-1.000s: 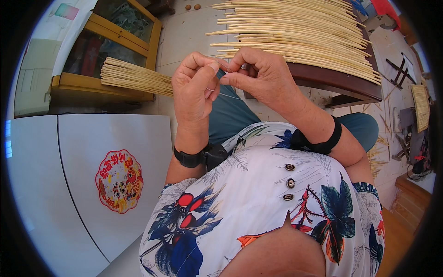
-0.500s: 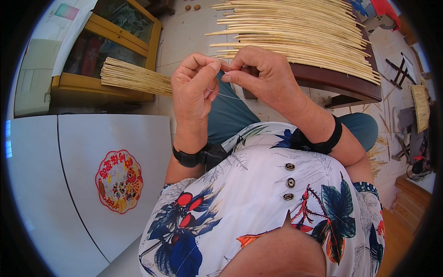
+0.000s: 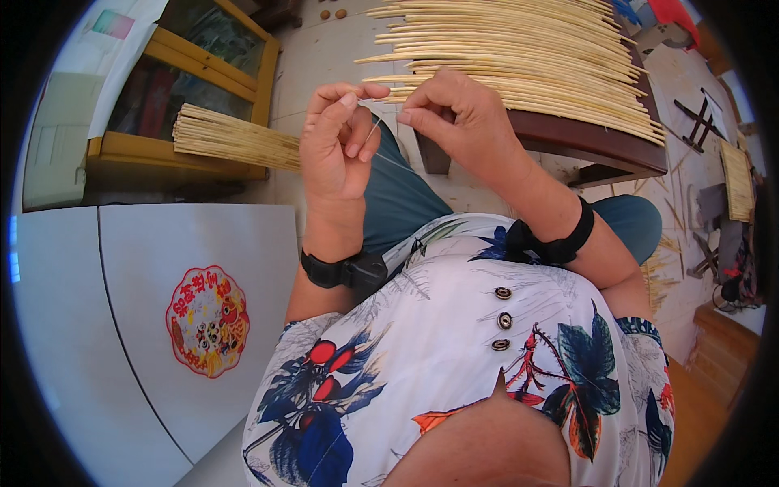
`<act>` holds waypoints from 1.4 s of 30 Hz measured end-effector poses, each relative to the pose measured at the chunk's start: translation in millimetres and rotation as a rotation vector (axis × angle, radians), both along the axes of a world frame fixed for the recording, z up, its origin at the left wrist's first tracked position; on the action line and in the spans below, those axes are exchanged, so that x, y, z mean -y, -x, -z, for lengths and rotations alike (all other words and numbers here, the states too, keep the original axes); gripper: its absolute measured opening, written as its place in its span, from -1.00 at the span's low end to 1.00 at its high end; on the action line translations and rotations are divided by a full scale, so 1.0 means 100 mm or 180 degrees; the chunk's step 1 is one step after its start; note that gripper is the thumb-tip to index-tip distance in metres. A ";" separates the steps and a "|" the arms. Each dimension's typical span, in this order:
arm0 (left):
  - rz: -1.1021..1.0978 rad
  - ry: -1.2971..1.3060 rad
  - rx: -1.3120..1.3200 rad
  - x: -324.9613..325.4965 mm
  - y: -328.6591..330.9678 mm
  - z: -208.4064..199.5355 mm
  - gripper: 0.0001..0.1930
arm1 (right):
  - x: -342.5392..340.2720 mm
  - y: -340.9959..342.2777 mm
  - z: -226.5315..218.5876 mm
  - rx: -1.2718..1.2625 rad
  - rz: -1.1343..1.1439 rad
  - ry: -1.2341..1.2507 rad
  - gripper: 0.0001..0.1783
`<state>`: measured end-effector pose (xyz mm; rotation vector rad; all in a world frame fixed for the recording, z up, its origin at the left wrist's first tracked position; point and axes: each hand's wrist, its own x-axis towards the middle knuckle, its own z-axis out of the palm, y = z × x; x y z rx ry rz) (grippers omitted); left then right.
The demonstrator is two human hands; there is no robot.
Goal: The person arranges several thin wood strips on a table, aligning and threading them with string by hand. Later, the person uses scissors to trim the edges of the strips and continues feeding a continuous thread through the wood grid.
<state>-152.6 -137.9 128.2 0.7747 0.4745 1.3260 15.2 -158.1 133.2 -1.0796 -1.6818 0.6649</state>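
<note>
My left hand (image 3: 337, 138) is raised in front of my body, fingers curled and thumb against the index finger. A thin, shiny needle (image 3: 373, 128) slants out from between its fingers. Pale thread (image 3: 396, 157) trails from beside that hand toward the lower right, over my trouser leg. To the right, level with it, my right hand (image 3: 458, 118) is closed in a pinch, with thumb and index tips together. Whatever lies between those tips is too fine to make out. A small gap separates the two hands.
Long straw-coloured stalks (image 3: 519, 49) lie side by side on a dark wooden table (image 3: 568, 140) beyond my hands. A bundle of stalks (image 3: 231, 136) juts out at the left, before a yellow-framed glass cabinet (image 3: 122, 150). A white cabinet (image 3: 251, 243) stands near left; a dark folding stand (image 3: 699, 122) is far right.
My hands were together at the fingertips; now they are apart, the right drawn slightly up. The needle shows more plainly in my left hand, whose fingers have shifted.
</note>
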 end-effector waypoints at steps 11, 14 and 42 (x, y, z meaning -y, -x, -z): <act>0.0853 0.0055 0.0527 -0.15 -0.12 0.16 -0.91 | -0.17 -0.53 0.18 -0.0139 0.0800 -0.0107 -0.87; 0.0884 0.0191 0.0493 -0.20 -0.14 0.22 -0.91 | -0.12 -0.75 0.09 -0.1331 0.0734 0.0944 -0.90; 0.1404 0.0495 0.0249 -0.35 -0.68 0.38 -0.89 | 0.64 -2.32 0.06 -0.2082 0.1952 0.0354 -0.89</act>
